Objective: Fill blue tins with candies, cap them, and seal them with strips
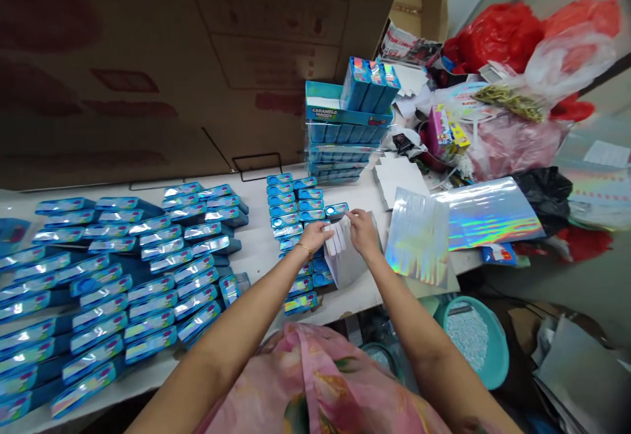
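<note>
A white folded card piece (351, 264) stands upright at the table's front edge, with several narrow white flaps along its top left side. My left hand (313, 238), with a thin bracelet at the wrist, pinches it near those flaps. On the opposite side my right hand (363, 231) grips its upper part, the fingertips bent over the edge. Just behind the fingers sits a small blue box (336, 211) with a round mark on top. Rows of similar blue boxes (283, 210) stand close to the left hand, partly covered by it.
Many more blue boxes (152, 296) fill the table's left side. Filled blue display trays (340, 133) are stacked at the back beside a large brown carton (197, 79). Shiny holographic sheets (419, 233) and bags (507, 36) lie rightward; a teal basin (497, 348) holds small white pieces below.
</note>
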Demonstrator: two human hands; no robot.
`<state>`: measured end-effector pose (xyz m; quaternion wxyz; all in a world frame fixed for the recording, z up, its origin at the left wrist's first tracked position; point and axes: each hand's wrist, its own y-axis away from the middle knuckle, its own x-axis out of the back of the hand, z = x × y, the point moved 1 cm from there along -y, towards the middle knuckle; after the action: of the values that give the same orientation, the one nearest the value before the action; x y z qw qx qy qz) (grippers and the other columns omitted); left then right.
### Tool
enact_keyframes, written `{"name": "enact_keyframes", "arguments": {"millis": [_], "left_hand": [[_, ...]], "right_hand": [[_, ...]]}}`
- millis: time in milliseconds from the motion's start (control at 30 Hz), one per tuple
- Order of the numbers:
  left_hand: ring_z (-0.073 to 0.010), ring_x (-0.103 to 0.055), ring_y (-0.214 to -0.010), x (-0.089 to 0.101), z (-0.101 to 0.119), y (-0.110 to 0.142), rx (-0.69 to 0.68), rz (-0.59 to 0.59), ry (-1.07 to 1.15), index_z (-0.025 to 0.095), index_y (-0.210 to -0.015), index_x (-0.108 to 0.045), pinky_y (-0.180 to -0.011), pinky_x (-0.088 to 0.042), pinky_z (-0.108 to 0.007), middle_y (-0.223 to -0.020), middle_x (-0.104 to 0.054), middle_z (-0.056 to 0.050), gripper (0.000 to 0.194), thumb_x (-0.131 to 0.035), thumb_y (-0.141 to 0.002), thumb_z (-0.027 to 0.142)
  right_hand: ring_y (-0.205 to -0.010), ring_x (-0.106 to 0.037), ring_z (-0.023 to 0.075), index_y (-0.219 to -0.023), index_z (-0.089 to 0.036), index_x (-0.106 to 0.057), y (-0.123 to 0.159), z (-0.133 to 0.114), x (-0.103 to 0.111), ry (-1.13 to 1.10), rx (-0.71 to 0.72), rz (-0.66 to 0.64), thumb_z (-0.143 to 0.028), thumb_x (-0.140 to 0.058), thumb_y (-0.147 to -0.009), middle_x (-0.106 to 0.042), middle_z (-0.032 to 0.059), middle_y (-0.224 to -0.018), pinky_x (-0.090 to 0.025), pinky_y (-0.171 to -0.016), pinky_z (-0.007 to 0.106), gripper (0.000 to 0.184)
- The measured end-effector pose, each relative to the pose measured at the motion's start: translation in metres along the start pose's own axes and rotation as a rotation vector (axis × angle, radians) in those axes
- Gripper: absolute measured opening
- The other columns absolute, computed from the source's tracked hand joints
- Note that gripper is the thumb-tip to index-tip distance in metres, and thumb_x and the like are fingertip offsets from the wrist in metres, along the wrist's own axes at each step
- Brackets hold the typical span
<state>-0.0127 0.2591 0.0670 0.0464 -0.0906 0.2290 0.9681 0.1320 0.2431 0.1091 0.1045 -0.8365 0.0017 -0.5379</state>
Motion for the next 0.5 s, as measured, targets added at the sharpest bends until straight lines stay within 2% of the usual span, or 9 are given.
{"name": "enact_keyframes", "arguments": {"millis": [100,267,400,500], "left_hand": [[-0.0136,-0.054,-0.054,-0.007,-0.011,-0.005,0.02,0.021,0.038,0.015,-0.07,-0.062,-0.059,-0.045,-0.03,-0.058,-0.06,0.001,0.026,-0.069,-0.049,0.028],[-0.013,-0.055,-0.051,-0.005,-0.014,0.002,0.036,0.062,0.084,0.016,-0.075,-0.061,-0.055,-0.045,-0.028,-0.058,-0.061,0.0,0.024,-0.064,-0.055,0.03],[-0.0144,-0.056,-0.053,-0.005,-0.015,0.001,0.025,0.094,0.076,0.015,-0.076,-0.061,-0.056,-0.046,-0.03,-0.059,-0.062,-0.001,0.022,-0.061,-0.059,0.029],[-0.0159,-0.057,-0.06,-0.001,-0.018,-0.006,-0.017,0.149,0.04,0.015,-0.074,-0.062,-0.061,-0.046,-0.031,-0.065,-0.063,-0.002,0.019,-0.06,-0.059,0.027]], "right_hand": [[-0.092,-0.048,0.0181,-0.106,-0.023,-0.059,-0.003,0.019,-0.015,0.087,0.099,-0.165,-0.012,-0.039,-0.081,-0.056,0.0073,-0.106,-0.038,-0.081,0.031,0.034],[-0.093,-0.048,0.0172,-0.107,-0.021,-0.058,0.011,0.025,-0.024,0.114,0.164,-0.115,-0.016,-0.04,-0.084,-0.057,0.0073,-0.108,-0.038,-0.081,0.031,0.03],[-0.09,-0.05,0.0174,-0.094,-0.021,-0.062,0.02,0.025,-0.01,0.081,0.237,-0.145,-0.018,-0.044,-0.082,-0.059,0.0064,-0.104,-0.038,-0.079,0.032,0.022],[-0.088,-0.051,0.0167,-0.08,-0.018,-0.062,0.022,0.013,0.012,-0.052,0.215,-0.125,-0.017,-0.047,-0.079,-0.06,0.0072,-0.096,-0.039,-0.079,0.031,0.016]]}}
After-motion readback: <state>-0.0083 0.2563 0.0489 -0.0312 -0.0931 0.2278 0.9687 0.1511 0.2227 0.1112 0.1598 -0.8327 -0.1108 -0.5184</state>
